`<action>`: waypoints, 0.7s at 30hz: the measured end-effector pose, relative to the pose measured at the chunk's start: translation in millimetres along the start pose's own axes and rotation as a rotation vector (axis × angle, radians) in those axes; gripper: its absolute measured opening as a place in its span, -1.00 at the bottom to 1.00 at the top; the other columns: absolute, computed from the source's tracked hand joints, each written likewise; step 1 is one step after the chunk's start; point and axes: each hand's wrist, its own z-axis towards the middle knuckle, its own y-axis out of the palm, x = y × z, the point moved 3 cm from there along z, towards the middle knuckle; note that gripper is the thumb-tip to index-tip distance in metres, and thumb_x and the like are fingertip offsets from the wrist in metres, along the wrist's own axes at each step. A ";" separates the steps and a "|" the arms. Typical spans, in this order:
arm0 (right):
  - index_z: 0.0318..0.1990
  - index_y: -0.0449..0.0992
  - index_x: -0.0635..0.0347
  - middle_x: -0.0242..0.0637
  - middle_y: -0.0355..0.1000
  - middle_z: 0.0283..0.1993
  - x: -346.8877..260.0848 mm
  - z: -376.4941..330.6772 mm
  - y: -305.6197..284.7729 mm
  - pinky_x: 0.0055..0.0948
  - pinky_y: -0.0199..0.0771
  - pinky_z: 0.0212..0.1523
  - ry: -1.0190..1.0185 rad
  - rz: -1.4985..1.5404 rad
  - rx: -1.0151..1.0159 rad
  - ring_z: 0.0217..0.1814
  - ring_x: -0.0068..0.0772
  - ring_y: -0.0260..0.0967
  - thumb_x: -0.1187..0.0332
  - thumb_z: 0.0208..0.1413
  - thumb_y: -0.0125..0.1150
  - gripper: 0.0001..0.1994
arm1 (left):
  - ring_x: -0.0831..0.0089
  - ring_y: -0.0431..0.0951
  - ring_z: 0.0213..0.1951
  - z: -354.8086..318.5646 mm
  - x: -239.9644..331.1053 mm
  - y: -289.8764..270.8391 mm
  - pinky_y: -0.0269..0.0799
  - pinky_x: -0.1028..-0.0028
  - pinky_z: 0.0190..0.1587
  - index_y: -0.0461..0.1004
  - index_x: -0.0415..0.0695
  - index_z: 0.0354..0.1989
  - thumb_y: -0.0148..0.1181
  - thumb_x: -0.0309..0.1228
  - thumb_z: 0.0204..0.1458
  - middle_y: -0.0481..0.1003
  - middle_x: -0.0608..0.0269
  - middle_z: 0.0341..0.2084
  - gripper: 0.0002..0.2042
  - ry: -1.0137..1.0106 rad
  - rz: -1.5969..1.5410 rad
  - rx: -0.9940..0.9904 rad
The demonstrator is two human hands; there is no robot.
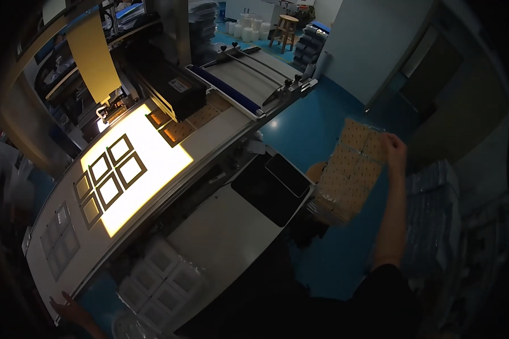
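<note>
Out to the right, over the blue floor (300,135), the right hand (394,148) pinches the top corner of a clear-wrapped tan sheet of square pieces (350,169), held away from the desk (220,237). The left hand (68,308) rests spread at the desk's near edge, beside white trays (164,279). Ahead of it, dark square frames (110,172) wait on the lit panel (147,169), apparently unfinished.

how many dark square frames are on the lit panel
6 at least, set in two rows of three on the backlit panel: the upper row starts at, the lower row at. The dimmest, nearest ones are hard to make out, so more may be hidden.
</note>
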 end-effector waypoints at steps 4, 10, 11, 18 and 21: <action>0.17 0.65 0.22 -0.25 0.62 0.03 171.5 -7.8 8.5 -0.29 0.55 0.02 0.344 0.333 -0.035 0.03 -0.36 0.56 0.20 0.33 0.40 -0.63 | -0.13 0.28 0.43 -39.2 20.5 -53.6 0.24 -0.06 0.43 0.20 -0.25 0.50 0.21 -0.05 0.39 0.20 -0.22 0.47 -0.32 0.303 -0.040 0.195; 0.21 0.61 0.21 -0.20 0.62 0.04 233.3 -42.3 57.1 -0.16 0.62 -0.02 0.525 0.002 -0.143 0.02 -0.27 0.58 0.22 0.34 0.40 -0.61 | -0.26 0.39 0.23 -72.3 51.4 -103.7 0.31 -0.21 0.28 0.27 -0.44 0.35 0.41 0.11 0.17 0.38 -0.34 0.17 -0.13 0.553 0.083 0.250; 0.21 0.60 0.22 -0.19 0.64 0.02 229.0 -41.0 59.3 -0.16 0.64 -0.05 0.491 -0.039 -0.141 0.00 -0.27 0.60 0.23 0.34 0.40 -0.61 | -0.26 0.37 0.26 -78.5 51.1 -104.5 0.31 -0.20 0.29 0.27 -0.44 0.35 0.41 0.11 0.17 0.36 -0.35 0.20 -0.13 0.560 0.049 0.244; 0.06 0.68 0.25 -0.13 0.67 -0.12 234.0 -32.0 60.5 -0.16 0.65 -0.18 0.452 -0.158 -0.195 -0.16 -0.23 0.63 0.25 0.28 0.43 -0.68 | -0.23 0.36 0.30 -98.0 95.7 -128.5 0.32 -0.14 0.33 0.29 -0.44 0.33 0.42 0.11 0.15 0.35 -0.32 0.25 -0.14 0.573 -0.041 0.175; -0.02 0.71 0.26 -0.11 0.67 -0.12 239.7 -34.2 72.7 -0.14 0.64 -0.18 0.360 -0.229 -0.207 -0.16 -0.21 0.63 0.26 0.27 0.41 -0.73 | -0.20 0.36 0.31 -109.8 117.0 -143.4 0.32 -0.12 0.34 0.35 -0.33 0.33 0.45 -0.04 0.15 0.37 -0.23 0.26 -0.26 0.551 -0.065 0.196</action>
